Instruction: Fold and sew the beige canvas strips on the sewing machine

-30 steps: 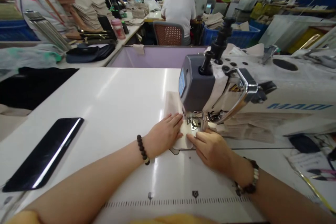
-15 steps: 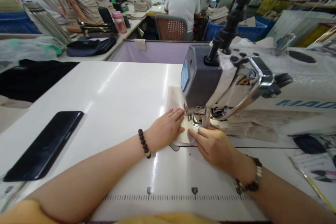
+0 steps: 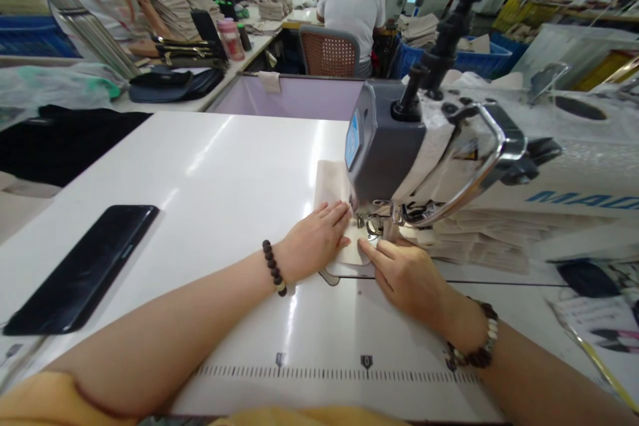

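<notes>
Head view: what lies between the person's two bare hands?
Pale beige fabric lies between the left hand and right hand, as the head view shows.

The white table (image 3: pixel 234 173) (a ruler scale (image 3: pixel 324 373) runs along its near edge) carries a black smartphone (image 3: pixel 82 269), a sewing machine (image 3: pixel 392 140) and a beige fabric piece (image 3: pixel 330 178).

Two hands (image 3: pixel 315 239), two bracelets (image 3: pixel 274 267), one phone (image 3: pixel 84 273)

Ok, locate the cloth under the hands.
In the head view, the cloth lies just right of centre on the table, by the sewing machine, with the left hand on its left side and the right hand at its near right.
</notes>
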`<control>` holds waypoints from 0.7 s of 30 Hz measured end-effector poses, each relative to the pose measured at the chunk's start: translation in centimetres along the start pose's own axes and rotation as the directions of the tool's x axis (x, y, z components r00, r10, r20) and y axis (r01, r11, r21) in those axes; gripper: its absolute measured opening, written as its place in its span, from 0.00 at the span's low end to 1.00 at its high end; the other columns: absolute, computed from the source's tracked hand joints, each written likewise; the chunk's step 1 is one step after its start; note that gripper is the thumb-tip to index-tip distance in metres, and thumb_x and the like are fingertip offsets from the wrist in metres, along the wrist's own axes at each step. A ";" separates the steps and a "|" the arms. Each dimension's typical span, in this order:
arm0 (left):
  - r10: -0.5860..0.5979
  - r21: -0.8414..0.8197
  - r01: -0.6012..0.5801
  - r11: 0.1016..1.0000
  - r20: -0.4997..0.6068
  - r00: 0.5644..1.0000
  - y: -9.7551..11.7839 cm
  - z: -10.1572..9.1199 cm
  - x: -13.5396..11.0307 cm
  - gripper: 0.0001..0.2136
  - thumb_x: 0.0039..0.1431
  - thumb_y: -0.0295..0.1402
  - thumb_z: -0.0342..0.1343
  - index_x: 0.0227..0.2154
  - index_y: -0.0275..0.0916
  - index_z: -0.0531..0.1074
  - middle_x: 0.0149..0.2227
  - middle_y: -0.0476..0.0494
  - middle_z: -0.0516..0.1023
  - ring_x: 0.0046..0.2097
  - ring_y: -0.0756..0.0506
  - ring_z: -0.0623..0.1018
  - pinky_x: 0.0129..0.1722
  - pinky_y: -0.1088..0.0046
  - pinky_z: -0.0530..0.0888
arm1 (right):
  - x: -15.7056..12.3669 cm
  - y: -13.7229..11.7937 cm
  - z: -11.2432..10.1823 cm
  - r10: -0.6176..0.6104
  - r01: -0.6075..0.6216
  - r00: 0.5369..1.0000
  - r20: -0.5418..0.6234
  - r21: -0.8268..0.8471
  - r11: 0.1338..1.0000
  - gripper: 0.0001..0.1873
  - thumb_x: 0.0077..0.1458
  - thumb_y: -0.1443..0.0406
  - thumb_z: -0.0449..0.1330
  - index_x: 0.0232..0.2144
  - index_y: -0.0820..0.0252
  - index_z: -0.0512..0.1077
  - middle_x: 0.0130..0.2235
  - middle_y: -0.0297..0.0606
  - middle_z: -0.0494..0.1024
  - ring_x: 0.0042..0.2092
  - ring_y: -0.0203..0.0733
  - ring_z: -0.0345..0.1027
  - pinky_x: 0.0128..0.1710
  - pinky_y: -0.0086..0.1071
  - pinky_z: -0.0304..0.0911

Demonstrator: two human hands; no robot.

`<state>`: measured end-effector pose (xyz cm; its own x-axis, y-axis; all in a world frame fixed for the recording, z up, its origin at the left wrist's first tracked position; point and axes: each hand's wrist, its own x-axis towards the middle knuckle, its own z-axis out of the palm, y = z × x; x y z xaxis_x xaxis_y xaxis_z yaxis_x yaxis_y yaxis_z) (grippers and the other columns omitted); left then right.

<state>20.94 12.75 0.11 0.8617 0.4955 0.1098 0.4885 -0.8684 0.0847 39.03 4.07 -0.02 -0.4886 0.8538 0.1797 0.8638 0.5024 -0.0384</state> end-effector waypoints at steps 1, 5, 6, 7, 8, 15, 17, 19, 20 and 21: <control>0.005 -0.011 -0.005 1.000 -0.007 1.000 0.0 -0.2 0.0 0.16 0.63 0.34 0.47 0.49 0.27 0.64 0.52 0.32 0.66 0.57 0.38 0.63 0.58 0.58 0.59 | 0.0 0.0 0.0 -0.004 0.004 1.000 -0.003 0.001 1.000 0.19 0.52 0.73 0.51 0.48 0.68 0.67 0.30 0.37 0.72 0.28 0.37 0.64 0.25 0.31 0.52; 0.170 -0.100 -0.168 0.981 0.010 0.985 0.5 -1.3 -0.8 0.09 0.64 0.29 0.44 0.39 0.32 0.69 0.47 0.37 0.70 0.50 0.42 0.69 0.53 0.62 0.65 | -0.3 0.1 -0.4 -0.097 0.098 0.995 -0.022 0.046 0.994 0.15 0.54 0.72 0.49 0.42 0.67 0.70 0.26 0.36 0.70 0.26 0.38 0.62 0.25 0.33 0.51; 0.225 -0.126 -0.220 0.967 0.025 0.974 0.7 -1.5 -1.0 0.10 0.64 0.28 0.43 0.37 0.33 0.69 0.44 0.38 0.71 0.48 0.44 0.70 0.51 0.64 0.67 | -0.3 0.1 -0.5 -0.121 0.123 0.992 -0.031 0.057 0.991 0.15 0.54 0.72 0.48 0.40 0.66 0.71 0.25 0.35 0.69 0.26 0.38 0.61 0.26 0.33 0.51; 0.268 -0.147 -0.259 0.955 0.041 0.963 0.9 -1.7 -1.3 0.10 0.65 0.29 0.43 0.36 0.33 0.69 0.41 0.40 0.72 0.45 0.45 0.71 0.49 0.66 0.68 | -0.4 0.1 -0.7 -0.139 0.142 0.989 -0.041 0.065 0.988 0.14 0.54 0.73 0.48 0.39 0.66 0.71 0.25 0.35 0.69 0.26 0.37 0.61 0.26 0.33 0.51; 0.295 -0.162 -0.283 0.945 0.057 0.954 1.0 -1.8 -1.5 0.10 0.65 0.29 0.42 0.37 0.33 0.69 0.40 0.40 0.72 0.44 0.45 0.71 0.48 0.67 0.68 | -0.5 0.1 -0.8 -0.149 0.153 0.987 -0.052 0.071 0.986 0.14 0.53 0.73 0.48 0.37 0.66 0.71 0.24 0.35 0.69 0.25 0.37 0.60 0.26 0.33 0.51; 0.266 -0.180 -0.252 0.951 0.054 0.963 1.1 -1.6 -1.4 0.11 0.65 0.28 0.42 0.35 0.32 0.69 0.39 0.41 0.71 0.44 0.46 0.70 0.49 0.69 0.67 | -0.5 0.1 -0.8 -0.104 0.107 0.994 -0.039 0.082 0.991 0.16 0.52 0.73 0.48 0.41 0.66 0.71 0.25 0.35 0.69 0.25 0.36 0.60 0.25 0.32 0.50; 0.250 -0.185 -0.237 0.954 0.052 0.967 1.1 -1.5 -1.3 0.10 0.65 0.27 0.42 0.36 0.32 0.69 0.39 0.41 0.70 0.44 0.46 0.70 0.50 0.69 0.67 | -0.5 0.2 -0.5 -0.081 0.083 0.996 -0.036 0.073 0.994 0.18 0.52 0.73 0.48 0.43 0.67 0.70 0.26 0.35 0.70 0.25 0.36 0.61 0.25 0.32 0.50; 0.228 -0.185 -0.215 0.959 0.052 0.972 1.0 -1.5 -1.2 0.10 0.65 0.26 0.42 0.36 0.31 0.69 0.40 0.41 0.70 0.45 0.46 0.70 0.52 0.68 0.66 | -0.4 0.2 -0.3 -0.053 0.055 0.998 -0.036 0.057 0.997 0.19 0.53 0.73 0.48 0.45 0.67 0.70 0.26 0.36 0.70 0.25 0.36 0.62 0.24 0.31 0.51; 0.216 -0.181 -0.205 0.962 0.047 0.975 0.9 -1.5 -1.1 0.10 0.65 0.26 0.42 0.36 0.31 0.69 0.41 0.40 0.70 0.45 0.46 0.70 0.53 0.67 0.66 | -0.3 0.3 -0.2 -0.041 0.043 0.999 -0.033 0.048 0.998 0.19 0.53 0.73 0.48 0.46 0.67 0.70 0.27 0.36 0.71 0.26 0.37 0.63 0.24 0.31 0.51; 0.202 -0.176 -0.192 0.965 0.044 0.978 0.8 -1.4 -1.0 0.10 0.64 0.26 0.42 0.36 0.31 0.69 0.42 0.39 0.70 0.47 0.46 0.70 0.53 0.66 0.65 | -0.3 0.3 -0.1 -0.028 0.029 0.999 -0.029 0.036 0.999 0.19 0.53 0.73 0.49 0.47 0.68 0.69 0.27 0.37 0.71 0.26 0.37 0.63 0.24 0.31 0.52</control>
<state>20.26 11.55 1.46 0.9479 0.3081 0.0815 0.2821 -0.9302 0.2349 39.41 3.96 0.03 -0.5085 0.8352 0.2093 0.8443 0.5314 -0.0690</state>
